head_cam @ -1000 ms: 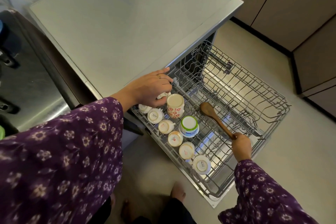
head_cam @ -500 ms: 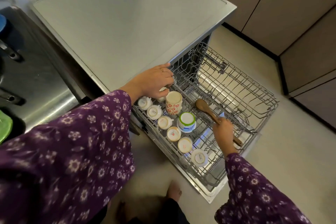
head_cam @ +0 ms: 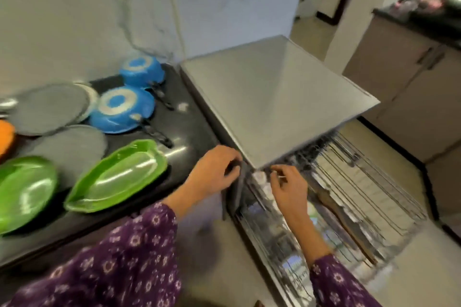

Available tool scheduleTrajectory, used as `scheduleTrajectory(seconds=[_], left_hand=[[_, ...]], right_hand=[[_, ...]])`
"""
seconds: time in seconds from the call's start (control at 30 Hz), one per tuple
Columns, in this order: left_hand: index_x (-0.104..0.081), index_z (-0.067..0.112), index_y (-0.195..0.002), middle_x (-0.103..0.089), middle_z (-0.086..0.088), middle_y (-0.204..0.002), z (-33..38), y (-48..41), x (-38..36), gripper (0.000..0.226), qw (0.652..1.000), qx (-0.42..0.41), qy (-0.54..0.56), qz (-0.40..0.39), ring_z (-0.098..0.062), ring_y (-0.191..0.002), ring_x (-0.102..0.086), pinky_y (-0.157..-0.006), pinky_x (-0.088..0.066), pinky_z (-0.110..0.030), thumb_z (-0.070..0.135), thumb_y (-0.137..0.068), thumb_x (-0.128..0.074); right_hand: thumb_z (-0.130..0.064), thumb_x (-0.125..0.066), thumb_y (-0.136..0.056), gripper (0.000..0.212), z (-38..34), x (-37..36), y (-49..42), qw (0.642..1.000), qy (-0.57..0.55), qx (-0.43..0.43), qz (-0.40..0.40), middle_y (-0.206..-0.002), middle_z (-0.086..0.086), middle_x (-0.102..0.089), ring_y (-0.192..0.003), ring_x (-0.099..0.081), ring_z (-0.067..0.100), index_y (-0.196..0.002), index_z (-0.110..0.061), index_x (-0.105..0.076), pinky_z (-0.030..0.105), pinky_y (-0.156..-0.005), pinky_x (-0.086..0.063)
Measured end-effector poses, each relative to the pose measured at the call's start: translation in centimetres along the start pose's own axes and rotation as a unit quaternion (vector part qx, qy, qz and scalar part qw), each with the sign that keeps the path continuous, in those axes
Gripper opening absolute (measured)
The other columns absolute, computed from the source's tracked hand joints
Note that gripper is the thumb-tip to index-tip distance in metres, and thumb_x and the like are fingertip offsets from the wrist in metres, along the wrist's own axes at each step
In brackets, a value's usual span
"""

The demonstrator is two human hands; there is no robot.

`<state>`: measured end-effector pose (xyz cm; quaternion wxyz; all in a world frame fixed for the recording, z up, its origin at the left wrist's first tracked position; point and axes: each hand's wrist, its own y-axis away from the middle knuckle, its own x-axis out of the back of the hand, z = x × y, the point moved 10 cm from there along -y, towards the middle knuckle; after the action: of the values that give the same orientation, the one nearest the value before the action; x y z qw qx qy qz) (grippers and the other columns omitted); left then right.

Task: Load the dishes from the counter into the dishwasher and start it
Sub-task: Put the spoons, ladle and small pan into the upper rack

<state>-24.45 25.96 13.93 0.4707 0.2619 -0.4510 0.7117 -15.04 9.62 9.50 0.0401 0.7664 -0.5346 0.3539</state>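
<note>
My left hand at dishwasher front corner, fingers curled, nothing clearly held. Right hand over rack, loosely open, empty afaict. Frame blurry. Next: green plate on bench, just left of dishwasher. Grip rim w/ both hands, stand upright btwn tines, clear of wooden spoon.

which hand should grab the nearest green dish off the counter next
Left, probably. The left hand hangs at the counter's edge beside the green dish; the right hand is over the rack.

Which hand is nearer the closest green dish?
Left. The left hand is just right of the green dish at the counter's edge; the right hand is farther right, over the rack.
</note>
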Motion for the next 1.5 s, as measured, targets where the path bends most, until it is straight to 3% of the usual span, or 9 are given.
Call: scheduleTrajectory(seconds=[0.17, 0.27, 0.43, 0.6, 0.9, 1.03, 1.17, 1.33, 1.5], left_hand=[[-0.063, 0.013, -0.098, -0.066, -0.001, -0.095, -8.2, 11.5, 12.9, 0.027, 0.986, 0.135, -0.034, 0.092, -0.013, -0.091, -0.052, -0.083, -0.038, -0.022, 0.030, -0.080, -0.052], [-0.064, 0.015, -0.099, -0.067, 0.001, -0.097, -12.6, 17.4, 19.4, 0.030, 0.969, 0.203, -0.079, 0.118, -0.015, -0.092, -0.057, -0.083, -0.039, -0.022, 0.035, -0.079, -0.051], [-0.065, 0.011, -0.096, -0.068, -0.002, -0.094, -17.6, 25.1, 29.4, 0.021, 0.931, 0.299, -0.128, 0.168, -0.023, -0.089, -0.064, -0.079, -0.049, -0.033, 0.021, -0.078, -0.065], [-0.064, 0.010, -0.102, -0.067, -0.004, -0.100, -21.6, 30.4, 34.9, 0.023, 0.896, 0.376, -0.135, 0.196, -0.022, -0.096, -0.063, -0.085, -0.050, -0.036, 0.015, -0.080, -0.070], [-0.060, 0.012, -0.107, -0.065, -0.006, -0.108, -30.7, 32.0, 37.9, 0.026, 0.840, 0.487, -0.125, 0.203, -0.022, -0.101, -0.060, -0.085, -0.048, -0.034, 0.021, -0.084, -0.066], [-0.060, 0.010, -0.106, -0.064, -0.004, -0.101, -35.7, 30.1, 38.7, 0.025, 0.817, 0.522, -0.094, 0.227, -0.020, -0.093, -0.059, -0.079, -0.048, -0.034, 0.021, -0.084, -0.066], [-0.061, 0.008, -0.104, -0.062, -0.001, -0.095, -41.7, 27.3, 39.0, 0.024, 0.791, 0.560, -0.057, 0.239, -0.018, -0.088, -0.059, -0.077, -0.048, -0.033, 0.021, -0.084, -0.065], [-0.058, 0.010, -0.083, -0.058, -0.005, -0.077, -48.7, 25.1, 39.3, 0.005, 0.754, 0.612, -0.014, 0.238, -0.019, -0.075, -0.053, -0.064, -0.041, -0.032, 0.015, -0.085, -0.058], [-0.046, 0.010, -0.061, -0.056, -0.010, -0.067, -55.0, 25.4, 39.3, 0.028, 0.689, 0.676, 0.060, 0.253, -0.025, -0.065, -0.055, -0.063, -0.049, -0.033, 0.010, -0.089, -0.049]], right_hand=[[-0.013, -0.057, -0.081, 0.015, -14.5, -8.9, 0.2, 0.990, -0.068, 0.090, -0.087, -0.087, 0.001, -0.064, -0.074, -0.061, 0.014, -0.092, -0.012, -0.067, 0.020, -0.074, -0.048], [-0.005, -0.062, -0.078, 0.012, -22.4, -15.2, 0.8, 0.972, -0.055, 0.165, -0.157, -0.084, 0.005, -0.063, -0.074, -0.060, 0.017, -0.088, -0.008, -0.068, 0.024, -0.073, -0.045], [-0.007, -0.063, -0.078, 0.014, -33.0, -25.9, 3.6, 0.926, -0.015, 0.250, -0.283, -0.090, 0.013, -0.063, -0.088, -0.060, 0.027, -0.090, -0.005, -0.068, 0.033, -0.083, -0.044], [-0.007, -0.058, -0.082, 0.021, -40.2, -34.0, 6.1, 0.879, 0.020, 0.293, -0.376, -0.101, 0.015, -0.064, -0.099, -0.057, 0.026, -0.100, -0.002, -0.067, 0.028, -0.088, -0.038], [-0.003, -0.051, -0.083, 0.024, -42.7, -45.4, 1.8, 0.843, 0.108, 0.274, -0.451, -0.106, 0.017, -0.062, -0.100, -0.058, 0.032, -0.102, 0.001, -0.065, 0.038, -0.084, -0.049], [-0.002, -0.050, -0.078, 0.022, -41.8, -49.3, -2.7, 0.835, 0.138, 0.256, -0.467, -0.095, 0.019, -0.065, -0.093, -0.060, 0.034, -0.093, 0.001, -0.065, 0.041, -0.078, -0.051], [-0.004, -0.053, -0.081, 0.023, -41.8, -52.6, -6.5, 0.831, 0.158, 0.244, -0.475, -0.102, 0.020, -0.064, -0.098, -0.060, 0.032, -0.100, 0.004, -0.065, 0.039, -0.083, -0.049], [-0.007, -0.055, -0.083, 0.021, -42.2, -56.8, -10.3, 0.831, 0.167, 0.229, -0.479, -0.098, 0.021, -0.066, -0.092, -0.061, 0.032, -0.097, 0.005, -0.065, 0.036, -0.078, -0.049], [-0.013, -0.055, -0.086, 0.021, -43.5, -59.4, -12.6, 0.833, 0.157, 0.261, -0.462, -0.102, 0.011, -0.068, -0.092, -0.061, 0.025, -0.102, -0.007, -0.067, 0.027, -0.073, -0.042]])
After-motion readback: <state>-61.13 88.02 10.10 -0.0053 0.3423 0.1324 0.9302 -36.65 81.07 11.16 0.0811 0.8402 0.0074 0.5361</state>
